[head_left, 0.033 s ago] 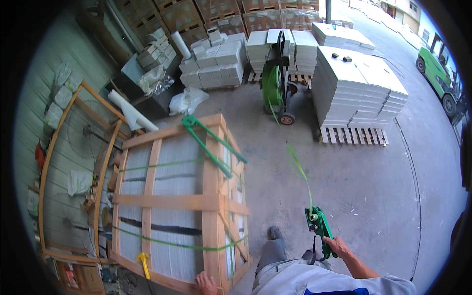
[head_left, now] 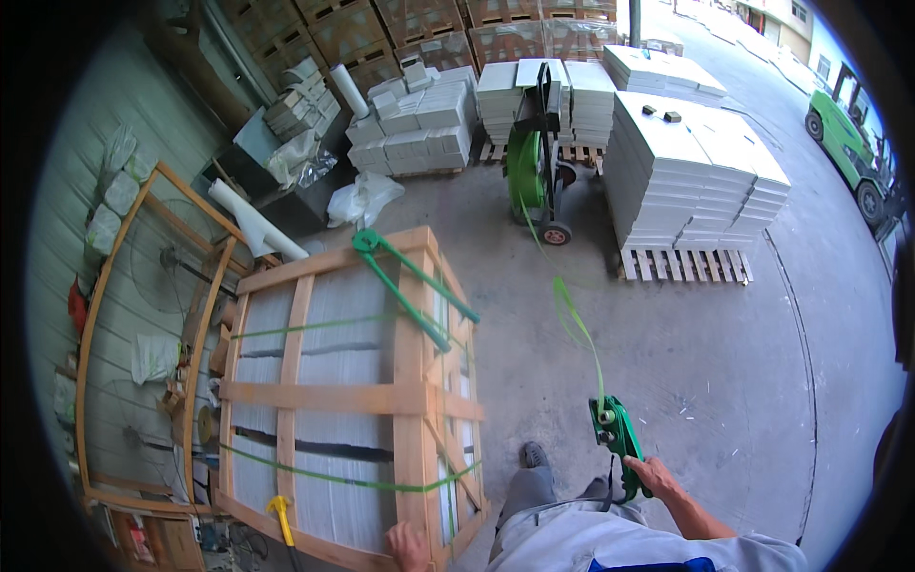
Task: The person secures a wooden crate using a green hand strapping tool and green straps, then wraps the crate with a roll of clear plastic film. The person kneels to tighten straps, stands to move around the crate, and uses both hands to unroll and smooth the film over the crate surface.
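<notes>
My right hand (head_left: 656, 477) is closed around the handle of a green strapping tool (head_left: 620, 440), held low in front of my body. A loose green strap (head_left: 581, 329) rises from the tool's top end and runs over toward the strap reel. My left hand (head_left: 407, 547) rests with its fingers on the near edge of a wooden crate (head_left: 410, 381), holding nothing. White slabs (head_left: 343, 410) fill the crate, and green straps (head_left: 334, 474) go around it. Green bolt cutters (head_left: 405, 291) lie on the crate's far corner. A yellow-headed hammer (head_left: 279, 507) leans at its near side.
Beyond stands a wheeled strap reel (head_left: 534, 172). White slabs are stacked on a pallet (head_left: 686, 266) at the right, with more stacks (head_left: 419, 114) behind. A wooden frame (head_left: 86, 381) stands at the left. A green forklift (head_left: 843, 143) is at the far right.
My left hand has shifted slightly to the right along the crate edge. The loose strap has swung a little. The tool stays in my right hand.
</notes>
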Tool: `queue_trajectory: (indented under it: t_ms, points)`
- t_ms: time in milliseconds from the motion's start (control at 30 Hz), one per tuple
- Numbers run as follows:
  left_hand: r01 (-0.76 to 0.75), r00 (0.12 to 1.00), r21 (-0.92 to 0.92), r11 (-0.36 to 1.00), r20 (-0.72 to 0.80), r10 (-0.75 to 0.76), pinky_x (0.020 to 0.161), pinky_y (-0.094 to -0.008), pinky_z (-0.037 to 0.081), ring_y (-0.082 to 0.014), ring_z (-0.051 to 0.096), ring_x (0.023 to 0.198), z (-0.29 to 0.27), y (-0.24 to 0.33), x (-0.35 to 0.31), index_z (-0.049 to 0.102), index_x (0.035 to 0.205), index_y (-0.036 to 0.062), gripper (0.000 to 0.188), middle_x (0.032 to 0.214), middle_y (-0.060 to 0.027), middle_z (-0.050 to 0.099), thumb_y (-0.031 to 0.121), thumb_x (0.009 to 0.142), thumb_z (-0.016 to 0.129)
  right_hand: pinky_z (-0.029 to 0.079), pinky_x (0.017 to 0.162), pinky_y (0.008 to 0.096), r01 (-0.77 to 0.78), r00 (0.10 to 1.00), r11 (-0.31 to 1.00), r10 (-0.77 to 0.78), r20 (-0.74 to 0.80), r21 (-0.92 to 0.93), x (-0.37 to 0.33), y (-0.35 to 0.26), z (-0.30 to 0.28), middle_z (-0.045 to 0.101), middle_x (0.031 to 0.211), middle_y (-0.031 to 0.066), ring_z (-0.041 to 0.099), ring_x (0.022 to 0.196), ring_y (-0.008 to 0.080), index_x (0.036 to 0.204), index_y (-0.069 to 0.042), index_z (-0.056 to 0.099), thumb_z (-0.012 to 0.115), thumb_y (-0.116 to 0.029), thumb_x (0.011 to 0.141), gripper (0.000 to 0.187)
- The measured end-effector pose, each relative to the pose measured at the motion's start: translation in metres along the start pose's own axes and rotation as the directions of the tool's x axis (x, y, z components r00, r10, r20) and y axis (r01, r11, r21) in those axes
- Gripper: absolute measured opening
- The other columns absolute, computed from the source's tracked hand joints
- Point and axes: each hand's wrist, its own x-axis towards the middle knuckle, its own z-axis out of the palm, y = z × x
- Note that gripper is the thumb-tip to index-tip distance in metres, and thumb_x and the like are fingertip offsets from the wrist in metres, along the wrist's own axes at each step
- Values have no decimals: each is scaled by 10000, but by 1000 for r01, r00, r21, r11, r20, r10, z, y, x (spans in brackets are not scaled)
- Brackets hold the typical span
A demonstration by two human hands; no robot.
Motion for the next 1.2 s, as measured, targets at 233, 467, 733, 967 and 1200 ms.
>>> queue_trajectory:
  t_ms: [233,467,733,967,1200]
  points:
    - [297,771,-708,641,573,276,773,-322,515,-184,657,863,88,252,225,599,1189,28,373,1029,-117,690,331,991,510,470,633,289,160,986,987,-160,42,11,17,-166,-20,681,772,57,616,701,138,828,15,703,642,-357,788,379]
    - [478,584,-807,348,587,560,895,-359,451,-201,555,1079,88,427,390,443,1332,36,518,1208,-105,550,410,980,505,486,629,312,432,899,893,-437,15,124,100,-279,-66,660,758,71,599,686,144,872,29,690,625,-220,749,285]
    - [-588,807,-375,717,-336,486,920,-483,427,-415,492,1159,57,507,530,519,1192,-65,515,1211,-210,550,312,877,674,453,594,298,537,843,837,-535,-47,101,190,-411,-148,646,763,48,556,683,115,944,16,674,600,-151,757,262]
    - [154,877,-812,564,375,301,705,-366,512,-247,659,778,70,537,641,581,1163,31,358,862,-152,661,331,977,521,484,674,291,601,793,776,-608,-27,192,266,-481,-159,676,791,51,592,712,125,955,28,666,605,-147,744,280]
    - [-57,917,-663,747,260,301,623,-428,508,-353,657,731,94,484,779,618,994,23,354,785,-199,660,367,911,608,531,637,278,549,770,775,-614,171,312,338,-566,-189,712,853,85,650,712,134,915,26,674,613,-30,770,167]
